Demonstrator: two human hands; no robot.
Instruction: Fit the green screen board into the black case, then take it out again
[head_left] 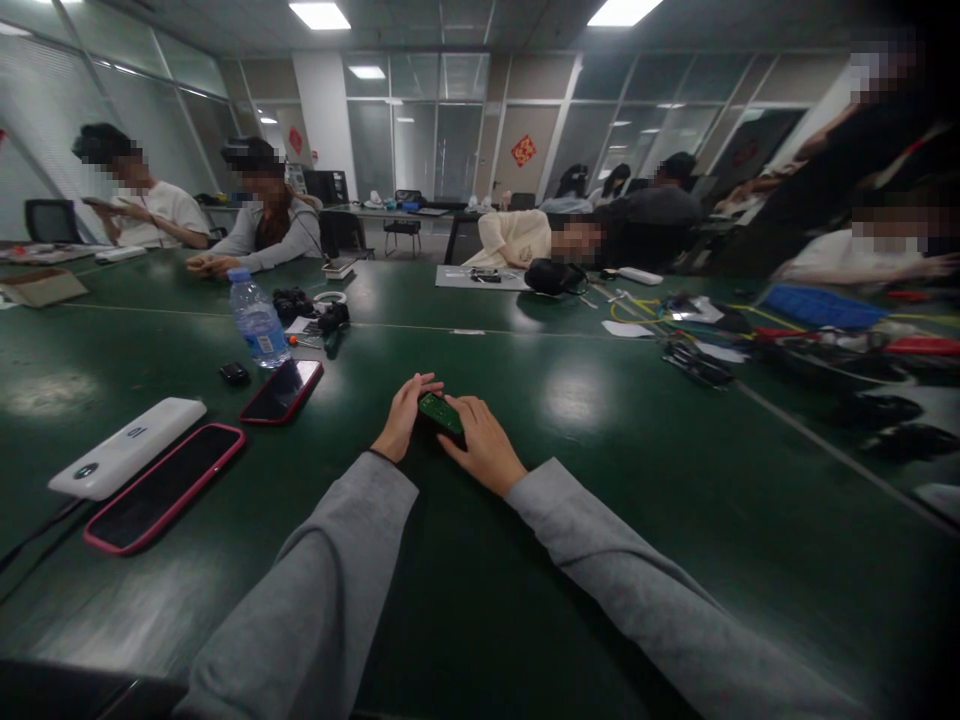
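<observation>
While pinching a green board (pixel 440 411) between left hand (pixel 403 415) and right hand (pixel 484 443), both clamped on it, low over the surface (pixel 600 480); likely mid-inspection, calling next for steady fingertip control.

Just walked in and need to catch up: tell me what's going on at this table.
A person in grey sleeves has both hands on a small green circuit board on the dark green table. The left hand steadies its left end; the right hand covers its right side. To the left lie two phones, a white power bank and a water bottle. Other people sit along the far side.
</observation>
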